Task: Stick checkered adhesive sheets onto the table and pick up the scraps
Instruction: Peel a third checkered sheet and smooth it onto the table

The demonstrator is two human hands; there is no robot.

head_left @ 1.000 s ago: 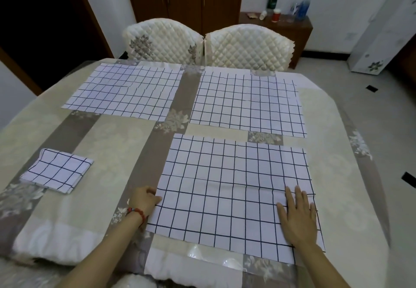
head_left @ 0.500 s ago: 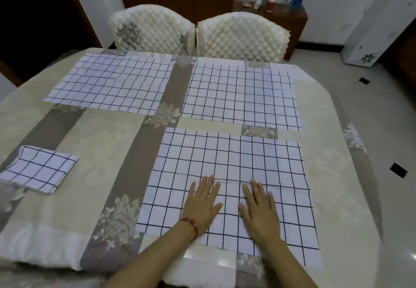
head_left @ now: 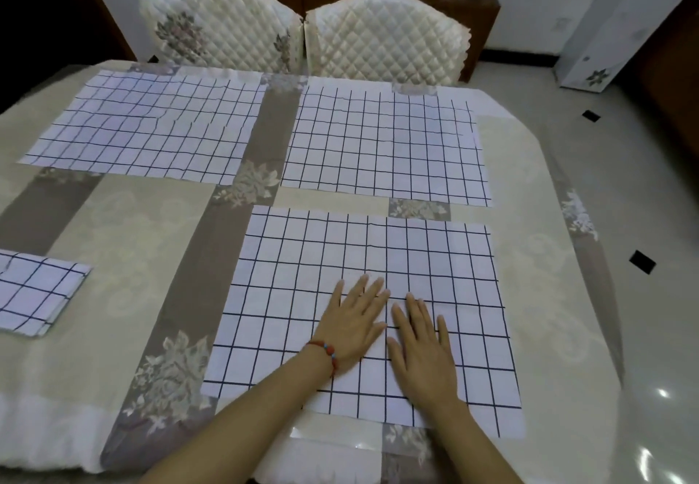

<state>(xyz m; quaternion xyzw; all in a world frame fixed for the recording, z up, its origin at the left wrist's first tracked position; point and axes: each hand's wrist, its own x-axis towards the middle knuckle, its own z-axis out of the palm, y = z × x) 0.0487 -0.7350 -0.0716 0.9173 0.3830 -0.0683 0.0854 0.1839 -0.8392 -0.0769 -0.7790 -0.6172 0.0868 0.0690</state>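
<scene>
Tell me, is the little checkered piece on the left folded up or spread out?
Folded, it seems. The small checkered piece shows layered edges at its near corner and is far smaller than the spread sheet under the hands.

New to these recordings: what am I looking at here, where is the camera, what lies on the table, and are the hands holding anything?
There is no machine: a person works bare-handed, filmed by one camera worn on the head, looking forward and down. The left hand, with a red bracelet, and the right hand lie flat, side by side, on the near checkered sheet, holding nothing. Two more checkered sheets lie farther away, one left, one right. A folded checkered piece sits at the left edge of the tablecloth. Two quilted chairs stand behind.
</scene>
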